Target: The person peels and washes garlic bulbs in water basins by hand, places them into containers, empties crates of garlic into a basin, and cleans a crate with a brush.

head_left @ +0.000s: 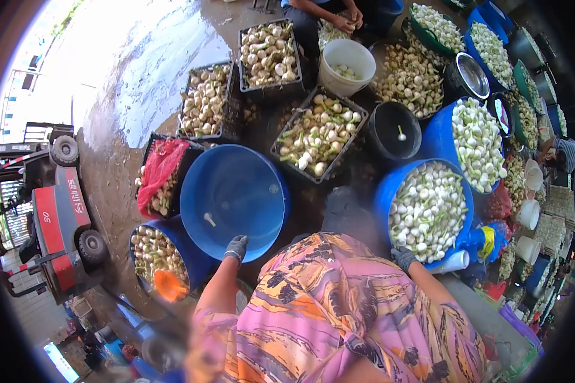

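My left hand, in a dark glove, grips the near rim of a big blue tub. One small pale bulb lies inside that tub. On the other side, my right hand, gloved too, rests at the near left rim of a blue tub heaped with white bulbs. Its fingers are partly hidden against the tub, and I cannot make out whether they hold the rim. Between the two tubs is a black crate of untrimmed bulbs, out of contact with either hand.
Black crates of bulbs stand ahead, near a white bucket and a black bucket holding one bulb. Another person's hands work at the top. A red forklift stands left. More filled tubs line the right.
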The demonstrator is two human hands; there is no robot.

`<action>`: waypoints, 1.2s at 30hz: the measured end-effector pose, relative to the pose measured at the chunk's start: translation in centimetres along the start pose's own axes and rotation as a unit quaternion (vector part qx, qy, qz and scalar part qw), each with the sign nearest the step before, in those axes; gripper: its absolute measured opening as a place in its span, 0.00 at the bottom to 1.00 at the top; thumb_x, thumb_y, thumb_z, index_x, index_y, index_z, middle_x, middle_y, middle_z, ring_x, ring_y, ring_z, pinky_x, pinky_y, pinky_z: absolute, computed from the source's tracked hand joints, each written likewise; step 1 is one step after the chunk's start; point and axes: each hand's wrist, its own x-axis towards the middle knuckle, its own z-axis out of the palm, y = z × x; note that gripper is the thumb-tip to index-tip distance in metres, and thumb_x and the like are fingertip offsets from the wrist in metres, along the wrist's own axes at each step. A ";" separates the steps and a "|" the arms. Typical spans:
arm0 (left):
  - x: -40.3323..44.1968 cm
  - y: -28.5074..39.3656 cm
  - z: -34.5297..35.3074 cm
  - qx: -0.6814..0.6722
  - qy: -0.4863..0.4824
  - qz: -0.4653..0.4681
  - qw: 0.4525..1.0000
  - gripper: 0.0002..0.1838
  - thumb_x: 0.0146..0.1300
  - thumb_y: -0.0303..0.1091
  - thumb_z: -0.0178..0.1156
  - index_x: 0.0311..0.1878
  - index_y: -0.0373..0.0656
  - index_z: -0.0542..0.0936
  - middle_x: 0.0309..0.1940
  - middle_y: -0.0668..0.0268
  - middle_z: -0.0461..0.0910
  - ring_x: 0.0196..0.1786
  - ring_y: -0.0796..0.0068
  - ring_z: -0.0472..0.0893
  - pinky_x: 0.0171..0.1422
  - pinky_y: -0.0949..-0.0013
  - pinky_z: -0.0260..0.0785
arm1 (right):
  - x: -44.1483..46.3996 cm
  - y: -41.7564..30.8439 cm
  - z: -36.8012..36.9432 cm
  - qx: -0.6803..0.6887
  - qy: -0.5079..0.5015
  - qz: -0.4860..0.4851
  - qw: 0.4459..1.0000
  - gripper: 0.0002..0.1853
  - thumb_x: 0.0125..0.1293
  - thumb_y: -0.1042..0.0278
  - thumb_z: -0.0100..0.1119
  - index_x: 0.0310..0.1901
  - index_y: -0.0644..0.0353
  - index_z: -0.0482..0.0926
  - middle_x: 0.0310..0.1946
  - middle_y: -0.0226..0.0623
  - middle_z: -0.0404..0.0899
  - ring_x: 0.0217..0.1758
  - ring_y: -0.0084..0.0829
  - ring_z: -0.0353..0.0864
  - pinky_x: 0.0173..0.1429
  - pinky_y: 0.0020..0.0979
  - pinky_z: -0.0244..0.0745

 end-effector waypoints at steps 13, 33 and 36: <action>13.6 38.5 14.8 -0.241 -0.010 0.028 0.970 0.18 0.67 0.46 0.60 0.53 0.44 0.77 0.28 0.70 0.77 0.27 0.78 0.74 0.29 0.70 0.68 | 12.1 -13.5 -16.2 -0.049 -0.081 -0.016 0.995 0.19 0.69 0.51 0.53 0.53 0.55 0.73 0.41 0.33 0.80 0.34 0.26 0.80 0.31 0.31 0.76; 32.8 52.4 9.6 -0.586 0.049 -0.056 0.807 0.16 0.71 0.47 0.51 0.51 0.48 0.76 0.48 0.64 0.81 0.45 0.59 0.80 0.47 0.52 0.71 | 25.4 -53.8 -12.0 0.048 -0.037 -0.293 0.954 0.18 0.69 0.50 0.53 0.37 0.60 0.78 0.27 0.30 0.76 0.28 0.25 0.75 0.37 0.29 0.72; 33.6 54.1 10.8 -0.542 0.067 -0.064 0.836 0.27 0.71 0.47 0.52 0.66 0.40 0.68 0.63 0.55 0.73 0.56 0.58 0.79 0.50 0.55 0.72 | 32.4 -61.1 -10.7 0.041 -0.033 -0.271 0.961 0.19 0.70 0.50 0.52 0.40 0.61 0.78 0.30 0.31 0.78 0.29 0.28 0.77 0.38 0.32 0.74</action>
